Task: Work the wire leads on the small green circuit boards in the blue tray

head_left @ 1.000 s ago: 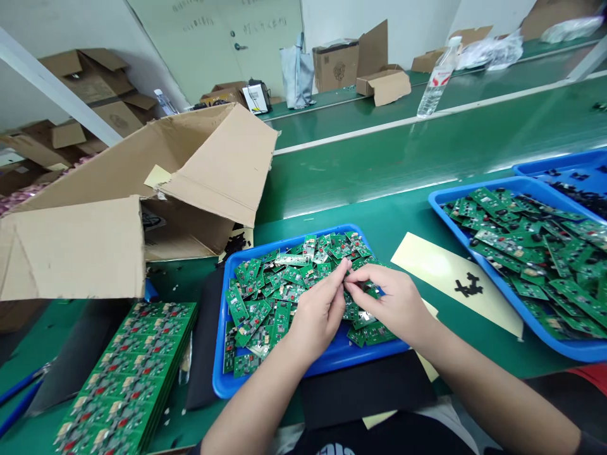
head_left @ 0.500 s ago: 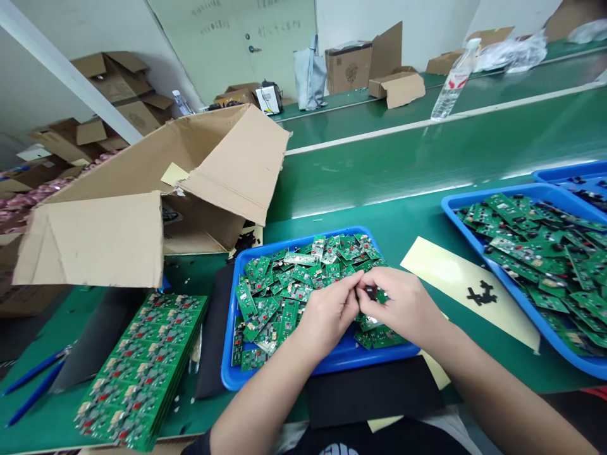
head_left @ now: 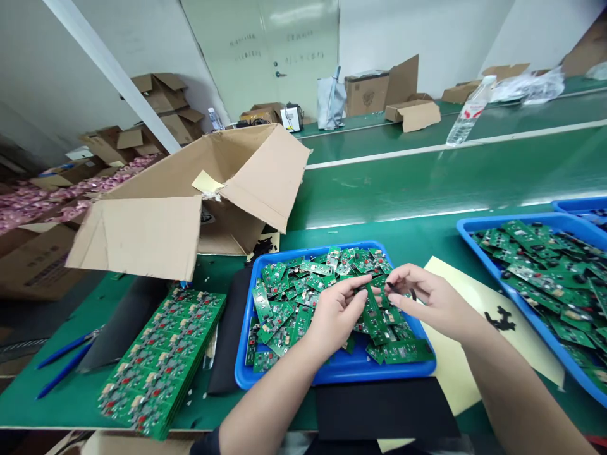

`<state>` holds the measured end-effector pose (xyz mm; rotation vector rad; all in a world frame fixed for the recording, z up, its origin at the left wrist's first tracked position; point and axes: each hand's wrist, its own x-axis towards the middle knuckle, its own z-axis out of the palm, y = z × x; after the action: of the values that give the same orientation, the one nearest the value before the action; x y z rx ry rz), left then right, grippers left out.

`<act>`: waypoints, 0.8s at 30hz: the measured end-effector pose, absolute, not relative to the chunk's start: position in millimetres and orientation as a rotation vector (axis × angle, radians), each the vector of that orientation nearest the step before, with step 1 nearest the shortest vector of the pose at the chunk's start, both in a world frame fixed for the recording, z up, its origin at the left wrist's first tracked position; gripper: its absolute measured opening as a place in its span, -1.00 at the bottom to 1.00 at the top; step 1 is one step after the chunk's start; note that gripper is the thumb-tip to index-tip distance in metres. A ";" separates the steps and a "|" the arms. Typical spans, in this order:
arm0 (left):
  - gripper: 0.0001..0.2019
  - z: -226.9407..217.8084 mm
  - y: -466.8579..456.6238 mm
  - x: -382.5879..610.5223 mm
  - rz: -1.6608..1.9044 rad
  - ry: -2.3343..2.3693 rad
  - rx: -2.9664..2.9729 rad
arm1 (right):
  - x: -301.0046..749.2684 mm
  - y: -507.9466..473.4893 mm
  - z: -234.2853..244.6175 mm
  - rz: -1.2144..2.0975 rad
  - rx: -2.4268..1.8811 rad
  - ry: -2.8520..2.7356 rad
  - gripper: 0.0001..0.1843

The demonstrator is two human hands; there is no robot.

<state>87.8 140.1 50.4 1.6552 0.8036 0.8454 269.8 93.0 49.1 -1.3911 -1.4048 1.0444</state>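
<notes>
Fingers of left hand (head_left: 332, 316) pinch green board (head_left: 374, 316), right hand (head_left: 434, 303) pinches black piece (head_left: 391, 287); slack right grip could drop it into blue tray (head_left: 360, 374).

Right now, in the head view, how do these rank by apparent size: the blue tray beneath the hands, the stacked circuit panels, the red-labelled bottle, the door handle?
Largest to smallest:
1. Blue tray
2. Stacked circuit panels
3. Red-labelled bottle
4. Door handle
</notes>
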 end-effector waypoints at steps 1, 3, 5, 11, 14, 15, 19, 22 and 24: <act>-0.71 49.7 140.2 87.4 0.867 0.823 1.650 | 267.9 92.1 49.5 1.107 -1.358 -1.393 -0.72; -0.73 47.9 140.3 86.2 0.918 0.860 1.665 | 263.4 90.0 50.3 1.174 -1.317 -1.349 -0.65; -0.74 45.7 139.8 85.5 0.968 0.867 1.667 | 257.5 87.5 51.1 1.175 -1.304 -1.286 -0.60; -0.77 41.8 137.6 86.3 1.068 0.770 1.557 | 236.3 80.0 46.6 1.169 -1.310 -1.232 -0.59; -0.76 43.1 137.5 86.4 1.084 0.722 1.526 | 231.0 77.6 42.1 1.142 -1.301 -1.185 -0.61; -0.76 43.7 137.6 86.3 1.081 0.710 1.535 | 230.6 76.9 41.1 1.139 -1.299 -1.158 -0.61; -0.70 45.6 139.6 84.9 1.022 0.719 1.646 | 236.7 74.6 40.1 1.133 -1.302 -1.103 -0.62; -0.64 50.4 146.0 80.5 0.993 0.732 1.765 | 254.9 75.6 37.8 1.048 -1.348 -1.166 -0.63; -0.68 57.4 154.2 73.1 0.988 0.745 1.900 | 278.3 78.7 34.9 0.839 -1.480 -1.176 -0.64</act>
<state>73.1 154.2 57.4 1.8995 0.7448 0.9876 278.3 78.7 34.9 -1.4798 -1.1760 0.8394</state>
